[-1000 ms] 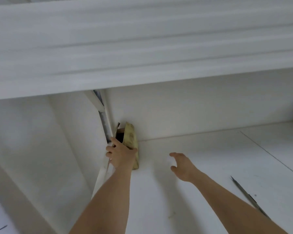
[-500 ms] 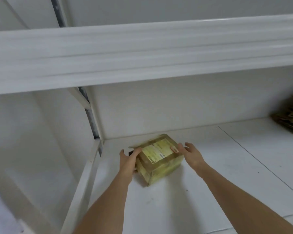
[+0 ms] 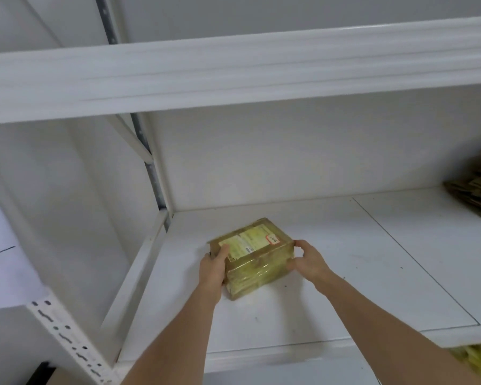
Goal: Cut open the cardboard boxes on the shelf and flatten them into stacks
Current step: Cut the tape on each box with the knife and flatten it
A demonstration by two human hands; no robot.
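near the frame's centre, the taped cardboard box sat on the white shelf. the left hand and right hand gripped its opposite sides. the fetching step looked underway; next it needed a blade through the tape.

White metal shelf, taped cardboard box resting on it, flattened cardboard pile at far right
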